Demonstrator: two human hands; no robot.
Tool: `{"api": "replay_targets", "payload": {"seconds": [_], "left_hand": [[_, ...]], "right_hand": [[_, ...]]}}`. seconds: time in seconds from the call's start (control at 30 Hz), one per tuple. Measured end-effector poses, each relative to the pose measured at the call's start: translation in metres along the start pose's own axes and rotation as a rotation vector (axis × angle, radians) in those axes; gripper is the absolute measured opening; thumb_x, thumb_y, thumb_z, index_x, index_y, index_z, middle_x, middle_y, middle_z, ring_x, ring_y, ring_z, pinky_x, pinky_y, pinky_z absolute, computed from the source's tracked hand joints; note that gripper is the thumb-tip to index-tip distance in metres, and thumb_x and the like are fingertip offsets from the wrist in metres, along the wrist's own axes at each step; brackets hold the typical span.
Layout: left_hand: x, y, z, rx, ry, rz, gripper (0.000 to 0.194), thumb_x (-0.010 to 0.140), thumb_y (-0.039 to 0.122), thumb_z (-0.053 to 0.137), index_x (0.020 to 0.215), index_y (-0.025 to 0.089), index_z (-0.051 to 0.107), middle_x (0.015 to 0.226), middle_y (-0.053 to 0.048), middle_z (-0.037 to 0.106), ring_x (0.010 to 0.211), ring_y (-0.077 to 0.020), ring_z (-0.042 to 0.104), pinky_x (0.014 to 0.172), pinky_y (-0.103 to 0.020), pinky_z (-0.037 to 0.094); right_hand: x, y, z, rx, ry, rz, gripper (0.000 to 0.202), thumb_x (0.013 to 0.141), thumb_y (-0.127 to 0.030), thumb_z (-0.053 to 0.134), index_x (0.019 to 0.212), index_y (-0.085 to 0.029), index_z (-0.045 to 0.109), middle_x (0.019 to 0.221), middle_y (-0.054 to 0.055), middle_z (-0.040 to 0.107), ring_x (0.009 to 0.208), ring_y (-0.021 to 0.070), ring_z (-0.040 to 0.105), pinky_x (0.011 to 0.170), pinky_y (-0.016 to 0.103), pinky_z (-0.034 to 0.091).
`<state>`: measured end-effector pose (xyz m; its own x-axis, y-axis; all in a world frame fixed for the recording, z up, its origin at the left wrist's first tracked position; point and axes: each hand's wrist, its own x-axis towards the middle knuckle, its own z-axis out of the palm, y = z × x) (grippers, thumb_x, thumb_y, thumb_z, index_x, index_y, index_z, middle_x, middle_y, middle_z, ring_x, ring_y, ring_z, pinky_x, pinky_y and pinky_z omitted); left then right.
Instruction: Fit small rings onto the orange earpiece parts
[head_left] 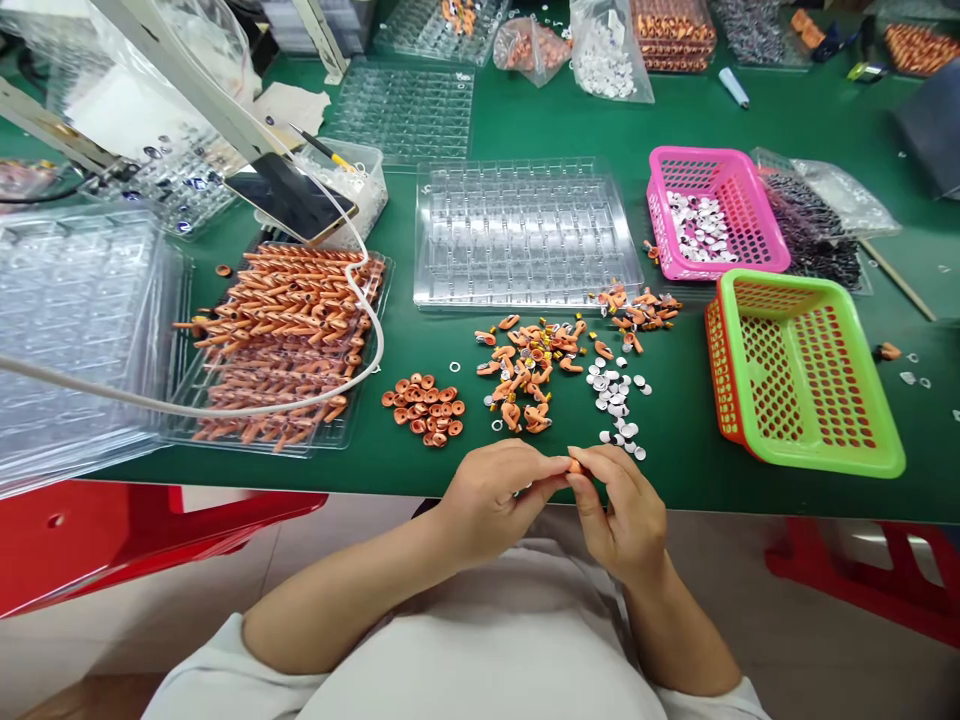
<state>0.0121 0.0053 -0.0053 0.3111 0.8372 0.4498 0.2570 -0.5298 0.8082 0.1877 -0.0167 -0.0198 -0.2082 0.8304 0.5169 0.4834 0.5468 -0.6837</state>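
Observation:
At the table's front edge, my left hand (499, 495) and my right hand (622, 510) meet, both pinching a small orange part (574, 466) between thumb and fingers. Most of that part is covered by the fingertips. Just beyond them lies a loose pile of orange curved parts (525, 370) with yellow and silver bits. White round discs (616, 395) are scattered to its right. Copper-coloured round caps (424, 408) form a small heap to the left of the pile.
A clear tray (525, 235) lies behind the piles. At right stand a green basket (885, 440) and a pink basket (776, 245) holding white pieces. Copper-coloured tubular parts (300, 310) fill a tray at left, with a white cable (379, 345) looping over it. Stacked clear trays (75, 330) sit far left.

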Motion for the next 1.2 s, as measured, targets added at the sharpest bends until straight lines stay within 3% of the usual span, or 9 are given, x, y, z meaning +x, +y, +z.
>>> {"api": "replay_targets", "payload": {"seconds": [0.17, 0.4, 0.6, 0.87, 1.2], "left_hand": [[-0.0010, -0.0053, -0.0024, 0.150, -0.036, 0.157, 0.017, 0.088, 0.008, 0.061, 0.103, 0.014, 0.064, 0.079, -0.008, 0.075, 0.069, -0.0155, 0.067, 0.064, -0.028, 0.055], [-0.0035, -0.0040, -0.0067, 0.231, -0.081, 0.186, 0.023, 0.088, 0.009, 0.058, 0.110, 0.015, 0.061, 0.083, -0.007, 0.074, 0.070, -0.0160, 0.064, 0.064, -0.029, 0.054], [-0.0022, 0.0006, -0.0085, 0.308, -0.015, 0.143, 0.015, 0.088, 0.015, 0.062, 0.102, 0.019, 0.066, 0.085, -0.007, 0.070, 0.073, -0.0153, 0.060, 0.063, -0.028, 0.052], [-0.0051, -0.0038, -0.0061, 0.219, -0.039, 0.246, 0.024, 0.087, 0.009, 0.060, 0.110, 0.013, 0.061, 0.091, -0.011, 0.074, 0.078, -0.0182, 0.067, 0.069, -0.031, 0.058], [-0.0084, -0.0042, -0.0080, 0.226, -0.068, 0.329, 0.027, 0.086, 0.007, 0.056, 0.113, 0.010, 0.056, 0.086, -0.014, 0.073, 0.075, -0.0198, 0.066, 0.065, -0.033, 0.059]], "right_hand": [[-0.0001, -0.0027, 0.0006, 0.070, -0.019, 0.036, 0.039, 0.088, -0.002, 0.058, 0.124, -0.017, 0.056, 0.097, 0.009, 0.066, 0.088, 0.0187, 0.064, 0.074, 0.033, 0.056], [-0.0012, -0.0053, -0.0016, 0.083, -0.050, 0.064, 0.042, 0.088, -0.002, 0.057, 0.127, -0.018, 0.056, 0.100, 0.008, 0.066, 0.090, 0.0181, 0.064, 0.077, 0.032, 0.055], [-0.0004, -0.0061, -0.0043, 0.103, -0.084, 0.101, 0.040, 0.090, -0.004, 0.056, 0.126, -0.019, 0.057, 0.102, 0.008, 0.067, 0.093, 0.0187, 0.064, 0.079, 0.032, 0.055], [-0.0002, -0.0078, -0.0079, 0.187, -0.141, 0.228, 0.032, 0.090, -0.008, 0.056, 0.119, -0.021, 0.062, 0.100, 0.006, 0.068, 0.091, 0.0180, 0.065, 0.075, 0.030, 0.054], [-0.0007, -0.0069, -0.0058, 0.298, -0.109, 0.207, 0.035, 0.085, -0.001, 0.060, 0.113, -0.021, 0.065, 0.089, 0.005, 0.068, 0.080, 0.0171, 0.063, 0.070, 0.033, 0.053]]}}
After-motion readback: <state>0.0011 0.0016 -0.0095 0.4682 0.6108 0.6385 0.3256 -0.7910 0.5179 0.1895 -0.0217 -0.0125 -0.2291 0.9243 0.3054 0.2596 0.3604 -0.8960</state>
